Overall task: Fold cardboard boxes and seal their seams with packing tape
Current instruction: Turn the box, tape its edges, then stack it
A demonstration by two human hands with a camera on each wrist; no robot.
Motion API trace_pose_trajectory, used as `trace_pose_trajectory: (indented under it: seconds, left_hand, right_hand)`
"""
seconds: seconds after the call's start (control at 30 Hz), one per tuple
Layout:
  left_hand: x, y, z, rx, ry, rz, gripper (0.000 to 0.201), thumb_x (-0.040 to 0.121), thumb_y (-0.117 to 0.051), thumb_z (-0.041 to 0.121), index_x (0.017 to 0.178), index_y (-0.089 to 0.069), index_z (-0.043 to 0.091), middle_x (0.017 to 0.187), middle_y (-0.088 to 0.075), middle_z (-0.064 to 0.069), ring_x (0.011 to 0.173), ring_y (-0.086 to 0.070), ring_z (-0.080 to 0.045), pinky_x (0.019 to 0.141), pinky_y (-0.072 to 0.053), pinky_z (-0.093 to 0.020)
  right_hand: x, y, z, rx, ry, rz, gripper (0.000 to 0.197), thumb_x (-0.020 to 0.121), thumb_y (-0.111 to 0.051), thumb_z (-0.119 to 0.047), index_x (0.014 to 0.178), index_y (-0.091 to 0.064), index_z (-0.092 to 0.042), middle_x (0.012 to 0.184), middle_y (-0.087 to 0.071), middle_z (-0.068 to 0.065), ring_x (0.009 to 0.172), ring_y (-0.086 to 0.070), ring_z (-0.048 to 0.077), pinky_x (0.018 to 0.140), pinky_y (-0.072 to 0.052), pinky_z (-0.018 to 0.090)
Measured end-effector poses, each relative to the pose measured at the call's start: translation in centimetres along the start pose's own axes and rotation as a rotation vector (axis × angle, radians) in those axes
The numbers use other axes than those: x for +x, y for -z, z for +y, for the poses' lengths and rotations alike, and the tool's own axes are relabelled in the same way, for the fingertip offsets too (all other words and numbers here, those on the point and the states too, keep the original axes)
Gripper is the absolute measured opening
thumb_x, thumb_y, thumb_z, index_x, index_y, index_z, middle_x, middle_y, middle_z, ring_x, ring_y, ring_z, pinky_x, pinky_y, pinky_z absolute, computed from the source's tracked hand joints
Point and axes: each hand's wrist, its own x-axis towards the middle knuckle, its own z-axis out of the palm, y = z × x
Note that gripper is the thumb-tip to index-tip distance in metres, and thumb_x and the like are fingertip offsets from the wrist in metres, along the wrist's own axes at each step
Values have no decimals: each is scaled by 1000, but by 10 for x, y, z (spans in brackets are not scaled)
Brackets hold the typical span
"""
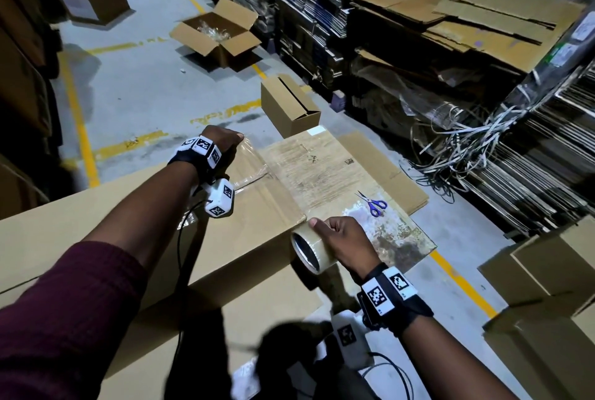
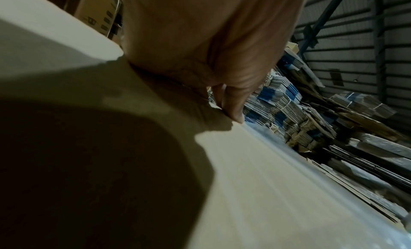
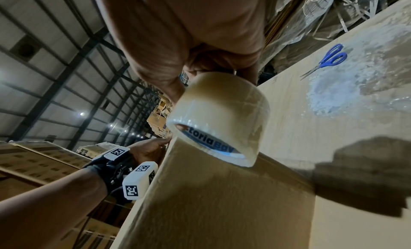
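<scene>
A large cardboard box (image 1: 161, 232) is laid flat on the desk (image 1: 325, 171), its end towards a pair of blue-handled scissors (image 1: 375, 204) on the desk's worn surface. The roll of packing tape (image 1: 310, 249) is gripped from above by the right hand (image 1: 344, 240) at the box's near corner. A clear strip is stretched across the box end to the left hand (image 1: 222, 146), by which the tape's free end is pinched at the far edge (fingers curled)

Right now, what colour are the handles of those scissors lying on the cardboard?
Blue; the scissors show best in the right wrist view.
</scene>
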Motion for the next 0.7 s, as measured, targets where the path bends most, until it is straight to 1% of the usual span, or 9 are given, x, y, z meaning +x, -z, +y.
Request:
trace_pose_trajectory:
  seconds: [0.13,0.2,0.27,0.33,0.43,0.5,0.53,0.6,0.7]
  left_hand:
    - [-3,-1,1,23,18,-2,24,88,-76,27,79,-73,5,68,-62,-9,67,-57,-25,68,-44,-29]
    - [-12,-1,6,49,18,18,18,92,-72,25,82,-71,10,73,-63,-8,66,-57,-25,67,-43,-27]
    - [-18,1,4,95,-23,36,16,98,-62,21,101,-70,8,92,-69,-11,82,-63,-29,76,-47,-29]
    - [-17,4,2,141,-100,-10,22,102,-53,22,112,-67,8,110,-68,-9,97,-62,-27,83,-46,-28]
    - [-22,8,9,240,-90,-39,16,100,-61,28,112,-67,21,98,-62,0,79,-55,-17,66,-41,-18]
    - [-22,9,9,180,-55,-56,18,97,-67,25,113,-68,20,84,-64,1,67,-55,-10,53,-42,-13]
    - [-22,10,9,168,-62,-72,21,95,-69,24,114,-69,17,81,-65,2,66,-57,-9,54,-43,-14]
    - [-21,11,10,167,-61,-72,27,93,-72,23,117,-71,12,84,-69,-3,71,-61,-14,68,-44,-20]
    - [-23,12,9,165,-48,-101,29,92,-72,20,118,-70,8,97,-71,-11,84,-63,-21,79,-44,-26]
  right_hand:
    - [2,-8,3,-140,-33,12,57,91,-71,-46,59,-30,-24,58,-22,-4,50,-23,10,50,-19,29]
    - [3,-14,5,-116,-61,28,59,91,-73,-44,59,-27,-25,59,-19,-5,52,-19,11,55,-17,33]
    - [4,-14,8,-76,-98,25,57,81,-78,-54,59,-37,-22,58,-27,-3,53,-27,13,59,-23,32]
    - [1,-5,6,-114,-60,78,47,76,-83,-53,73,-56,-14,66,-52,-3,60,-49,12,60,-39,28]
    - [-7,3,-15,-145,260,222,28,84,-83,-26,103,-68,-13,99,-65,-4,90,-63,3,73,-50,13]
    - [-6,-7,-31,-207,531,265,14,87,-77,-10,101,-74,-10,100,-69,2,89,-66,8,80,-51,15]
    - [-2,-16,-36,-277,608,260,13,87,-74,-4,99,-75,-7,98,-70,6,88,-66,12,80,-51,19]
    - [9,-37,-44,-456,613,190,10,85,-66,4,92,-71,-2,92,-69,14,86,-65,26,72,-45,27]
    - [28,-52,-50,-679,512,83,9,92,-56,4,87,-57,-5,89,-65,22,85,-61,40,66,-28,30]
